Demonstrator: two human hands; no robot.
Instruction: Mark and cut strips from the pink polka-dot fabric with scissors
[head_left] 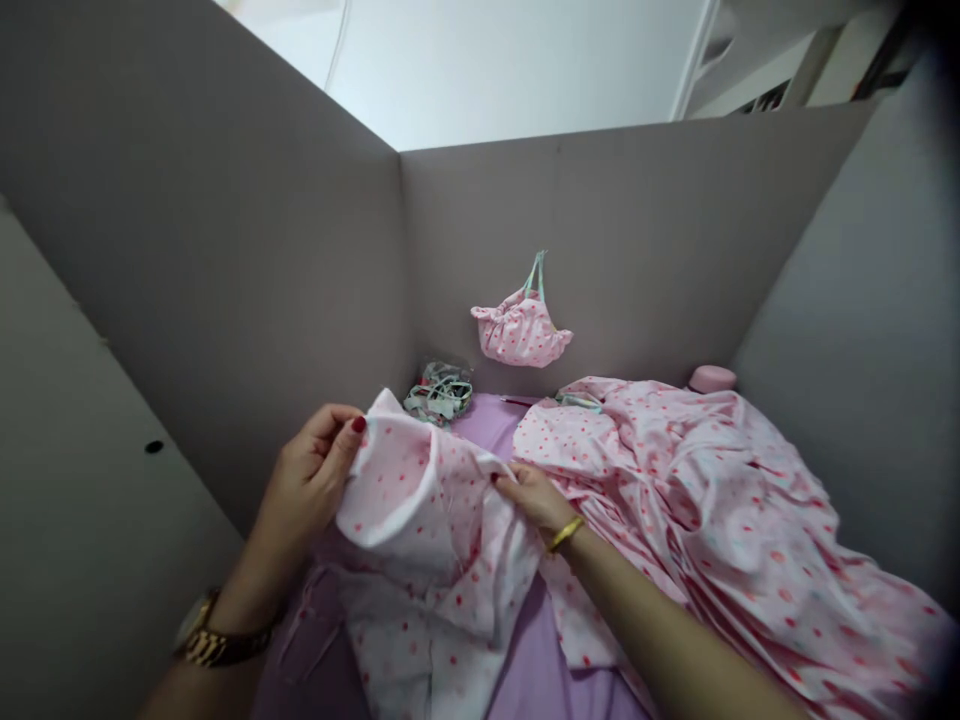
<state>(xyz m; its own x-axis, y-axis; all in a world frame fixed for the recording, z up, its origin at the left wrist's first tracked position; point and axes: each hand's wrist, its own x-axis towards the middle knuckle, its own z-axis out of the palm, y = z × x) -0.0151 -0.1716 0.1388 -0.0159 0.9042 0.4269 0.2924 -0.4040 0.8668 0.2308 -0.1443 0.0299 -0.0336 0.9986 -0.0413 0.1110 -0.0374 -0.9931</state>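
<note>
Between my hands hangs a piece of pink fabric (450, 500) printed with red dots, its upper edge partly folded over. My left hand (319, 465) pinches its left corner between thumb and fingers. Farther right along the same edge, my right hand (536, 495) grips the cloth, with the fingers partly hidden behind it. The lower part of the piece drapes down toward me, and loose threads trail at its left side. A large heap of matching dotted fabric (720, 500) lies right beside my right hand and forearm.
Grey panels (637, 220) enclose the space on three sides. A small gathered dotted pouch (523, 330) hangs on the back panel by pale straps. Below stand a clear bag of cords or trims (441, 392) and a pink round object (712, 378). Purple cloth (536, 650) covers the surface.
</note>
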